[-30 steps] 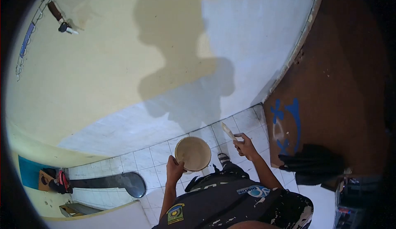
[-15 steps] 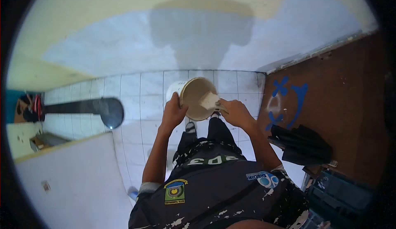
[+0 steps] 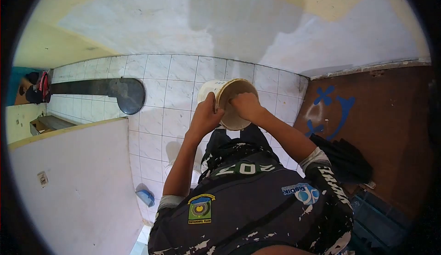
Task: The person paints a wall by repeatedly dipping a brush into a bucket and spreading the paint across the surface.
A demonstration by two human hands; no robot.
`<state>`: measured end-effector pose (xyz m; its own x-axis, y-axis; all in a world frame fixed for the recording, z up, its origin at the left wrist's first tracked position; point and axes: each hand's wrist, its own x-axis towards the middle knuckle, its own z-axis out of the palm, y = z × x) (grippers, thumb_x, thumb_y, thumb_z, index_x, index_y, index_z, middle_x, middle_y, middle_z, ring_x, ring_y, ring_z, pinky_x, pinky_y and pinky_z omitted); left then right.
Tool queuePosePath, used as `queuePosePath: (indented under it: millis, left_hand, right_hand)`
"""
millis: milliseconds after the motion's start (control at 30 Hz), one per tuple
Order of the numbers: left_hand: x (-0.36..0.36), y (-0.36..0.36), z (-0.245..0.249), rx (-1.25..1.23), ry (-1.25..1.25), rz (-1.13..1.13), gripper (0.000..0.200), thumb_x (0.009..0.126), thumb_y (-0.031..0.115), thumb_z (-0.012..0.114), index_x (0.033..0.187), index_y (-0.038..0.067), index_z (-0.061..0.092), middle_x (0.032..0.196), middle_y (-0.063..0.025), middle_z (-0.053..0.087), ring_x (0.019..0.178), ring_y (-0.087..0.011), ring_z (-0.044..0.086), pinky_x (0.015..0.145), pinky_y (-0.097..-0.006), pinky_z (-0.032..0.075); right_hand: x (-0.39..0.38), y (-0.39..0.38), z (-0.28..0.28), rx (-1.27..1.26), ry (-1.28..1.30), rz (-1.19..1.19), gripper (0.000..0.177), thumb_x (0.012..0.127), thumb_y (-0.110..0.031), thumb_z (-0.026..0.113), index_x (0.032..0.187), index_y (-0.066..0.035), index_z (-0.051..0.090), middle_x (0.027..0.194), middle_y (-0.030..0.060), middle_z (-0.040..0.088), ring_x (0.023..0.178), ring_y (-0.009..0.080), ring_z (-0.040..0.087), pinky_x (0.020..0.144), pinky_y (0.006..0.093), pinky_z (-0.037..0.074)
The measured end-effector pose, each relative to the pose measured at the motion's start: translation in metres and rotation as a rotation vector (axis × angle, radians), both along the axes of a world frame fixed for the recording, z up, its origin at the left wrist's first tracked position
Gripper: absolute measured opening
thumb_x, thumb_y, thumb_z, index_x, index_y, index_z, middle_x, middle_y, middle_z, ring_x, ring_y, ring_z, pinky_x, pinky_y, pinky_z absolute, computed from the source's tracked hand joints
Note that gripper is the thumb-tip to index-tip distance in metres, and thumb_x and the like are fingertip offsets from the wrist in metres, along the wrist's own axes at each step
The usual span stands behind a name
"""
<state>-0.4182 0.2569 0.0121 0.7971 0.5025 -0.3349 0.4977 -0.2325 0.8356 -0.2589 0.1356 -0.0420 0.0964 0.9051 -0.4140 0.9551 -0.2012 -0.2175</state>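
Note:
A white bucket is tilted in front of me, its mouth turned to the right and toward me. My left hand grips its near left side, with the thumb over the rim. Inside the mouth, my right hand is closed with its fingers curled. The white-coated putty knife it held in the earlier view is now hidden behind the fingers and the bucket wall. Beige residue coats the bucket's inside.
Ahead stands a wall with a broad white patch on yellow. A brown panel with blue paint marks is at right, dark cloth before it. A low wall and a blue object are at left.
My right hand has gone from the bucket's right rim deeper into its mouth, taking the putty knife out of sight. My left hand keeps its hold. The view has shifted.

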Motion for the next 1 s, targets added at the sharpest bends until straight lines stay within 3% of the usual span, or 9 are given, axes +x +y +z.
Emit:
queuePosePath:
  millis: [67,300,367,500,600,667,833,900,1000]
  left_hand:
    - [-0.023,0.004,-0.006,0.026,-0.036,0.001,0.028,0.082,0.012,0.064,0.097,-0.003,0.045,0.083,-0.0304,0.063,0.081,-0.0494,0.063,0.069,-0.0507,0.05]
    - [0.003,-0.003,0.011,0.068,-0.03,-0.035,0.029,0.081,0.012,0.064,0.098,-0.003,0.045,0.086,-0.0329,0.063,0.086,-0.0514,0.063,0.073,-0.0528,0.05]
    - [-0.001,-0.004,0.01,0.059,-0.028,-0.039,0.029,0.081,0.012,0.064,0.098,-0.003,0.045,0.087,-0.0331,0.063,0.087,-0.0512,0.063,0.074,-0.053,0.05]
    - [-0.003,-0.009,0.012,0.046,0.026,-0.043,0.03,0.081,0.011,0.065,0.098,-0.003,0.045,0.088,-0.0325,0.064,0.088,-0.0508,0.064,0.074,-0.0528,0.05]
    - [-0.015,-0.01,0.01,0.003,-0.03,0.006,0.03,0.081,0.011,0.065,0.098,-0.002,0.045,0.085,-0.0308,0.063,0.084,-0.0496,0.064,0.072,-0.0511,0.05]
    - [-0.019,-0.011,0.008,-0.016,-0.041,0.039,0.03,0.081,0.011,0.066,0.097,-0.002,0.044,0.084,-0.0299,0.063,0.081,-0.0488,0.064,0.07,-0.0499,0.05]
    - [-0.034,-0.009,-0.018,-0.061,-0.045,0.105,0.029,0.081,0.011,0.066,0.096,-0.001,0.045,0.08,-0.028,0.062,0.076,-0.0468,0.064,0.066,-0.0473,0.05]
    - [-0.038,-0.009,-0.026,0.049,-0.109,0.098,0.024,0.084,0.007,0.063,0.098,-0.003,0.046,0.074,-0.0176,0.065,0.055,-0.0212,0.064,0.05,-0.0354,0.051]
    - [-0.042,-0.004,-0.022,-0.026,-0.105,0.133,0.025,0.084,0.006,0.063,0.101,-0.003,0.047,0.074,-0.0167,0.065,0.058,-0.0212,0.067,0.051,-0.0353,0.053]
  right_hand:
    - [-0.024,0.01,-0.007,-0.042,-0.005,-0.005,0.017,0.084,-0.018,0.065,0.092,-0.012,0.077,0.089,0.0129,0.074,0.084,0.0305,0.075,0.069,0.0429,0.06]
    - [-0.005,0.005,0.017,-0.081,-0.008,-0.014,0.017,0.082,-0.019,0.066,0.091,-0.012,0.078,0.089,0.0119,0.074,0.084,0.0306,0.075,0.069,0.0433,0.06]
    - [-0.01,0.005,0.013,-0.107,-0.011,-0.031,0.028,0.078,-0.014,0.069,0.106,-0.015,0.073,0.092,0.0109,0.074,0.088,0.0305,0.074,0.072,0.0431,0.06]
    - [-0.002,-0.005,0.008,-0.152,-0.025,-0.001,0.029,0.078,-0.016,0.07,0.106,-0.015,0.073,0.091,0.0129,0.074,0.09,0.031,0.073,0.071,0.0436,0.059]
    - [0.004,-0.014,0.023,-0.073,0.028,-0.068,0.027,0.079,-0.019,0.07,0.104,-0.011,0.072,0.088,0.0147,0.074,0.081,0.0326,0.073,0.069,0.0435,0.058]
    - [0.014,-0.018,0.06,-0.191,0.37,-0.311,0.022,0.087,-0.014,0.062,0.104,-0.002,0.069,0.088,0.0156,0.074,0.076,0.0279,0.074,0.063,0.0428,0.057]
    - [0.03,-0.054,0.081,-0.265,0.939,-0.664,0.027,0.097,-0.02,0.059,0.114,0.001,0.06,0.077,0.0129,0.07,0.053,0.0179,0.064,0.046,0.0323,0.047]
    - [0.031,-0.078,0.06,-0.226,1.205,-0.81,0.029,0.101,-0.024,0.058,0.117,-0.001,0.058,0.075,0.0087,0.068,0.047,0.0126,0.056,0.041,0.0265,0.04]
    - [0.018,-0.106,0.034,-0.121,1.547,-1.002,0.031,0.102,-0.027,0.059,0.117,0.0,0.057,0.075,0.0086,0.067,0.045,0.0108,0.052,0.04,0.0243,0.039]
